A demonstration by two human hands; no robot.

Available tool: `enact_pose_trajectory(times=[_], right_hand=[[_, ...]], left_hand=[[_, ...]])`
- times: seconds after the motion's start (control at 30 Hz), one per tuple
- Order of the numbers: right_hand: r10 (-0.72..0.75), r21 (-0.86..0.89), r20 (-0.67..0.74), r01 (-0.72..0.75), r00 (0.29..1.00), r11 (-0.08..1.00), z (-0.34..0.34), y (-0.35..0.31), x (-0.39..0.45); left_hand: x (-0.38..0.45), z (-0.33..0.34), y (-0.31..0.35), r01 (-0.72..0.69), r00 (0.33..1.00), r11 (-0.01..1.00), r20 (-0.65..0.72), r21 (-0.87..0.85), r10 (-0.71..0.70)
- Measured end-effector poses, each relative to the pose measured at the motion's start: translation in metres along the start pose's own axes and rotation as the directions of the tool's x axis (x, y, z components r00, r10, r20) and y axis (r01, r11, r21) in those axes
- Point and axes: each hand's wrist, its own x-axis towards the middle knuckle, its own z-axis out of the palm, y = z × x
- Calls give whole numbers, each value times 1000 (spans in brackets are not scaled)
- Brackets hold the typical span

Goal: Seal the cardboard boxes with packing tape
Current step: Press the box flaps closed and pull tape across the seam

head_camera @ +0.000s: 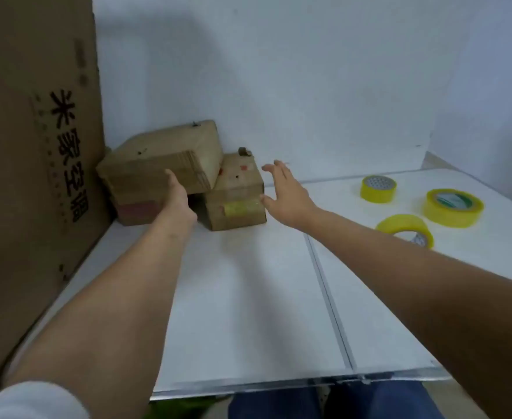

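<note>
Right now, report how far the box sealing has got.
Barely started. Done: the small box shows a yellowish tape strip on its front; whether it is sealed is unclear. In hand: the left hand touches the top box, and the right hand reaches open. Left: the three tape rolls lie untouched.

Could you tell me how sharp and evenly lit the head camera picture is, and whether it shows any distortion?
Head view: soft throughout, with smeared edges on the small cardboard boxes and both hands; lighting is even and glare-free, with a broad dim shadow on the wall above the boxes; wide-angle bending shows in the curved table edge.
</note>
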Motion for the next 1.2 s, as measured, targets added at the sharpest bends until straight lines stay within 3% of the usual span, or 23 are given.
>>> enact_pose_trajectory(times=[0.1, 0.23, 0.33, 0.47, 0.67, 0.87, 0.97, 1.07, 1.13, 1.2], right_hand=[[49, 57, -1, -49, 999, 997, 11, 9, 15], [73, 72, 18, -74, 997, 995, 29, 20, 29], [79, 81, 32, -81, 996, 993, 39, 26, 30], [101, 85, 57, -105, 993, 991, 46, 34, 29], [120, 87, 53, -124, 991, 988, 51, 38, 19], [178, 228, -111, -149, 978, 962, 35, 34, 0], [347, 462, -226, -213, 910, 861, 20, 42, -11], [592, 681, -335, -245, 733, 690, -3, 62, -28], [674, 717, -438, -222, 595, 661, -16, 77, -43], [729, 779, -432, -186, 532, 598, -23, 88, -63]], left_hand=[[12, 9, 12, 94, 994, 984, -34, -151, -100], [29, 15, 17, 138, 990, 971, 12, -196, -138], [36, 19, 17, 137, 989, 970, 80, -199, -123], [48, 25, 32, 103, 995, 977, 16, -185, -101], [40, 26, 40, 118, 993, 973, 43, -200, -111], [-14, 13, 13, -5, 988, 998, 151, -63, 14], [-37, -2, -3, -61, 958, 998, 279, -13, 62], [-45, -22, -16, -67, 927, 996, 374, 61, 40], [-45, -36, -28, -70, 894, 980, 448, 184, -21], [-44, -50, -44, -59, 846, 956, 522, 288, -106]])
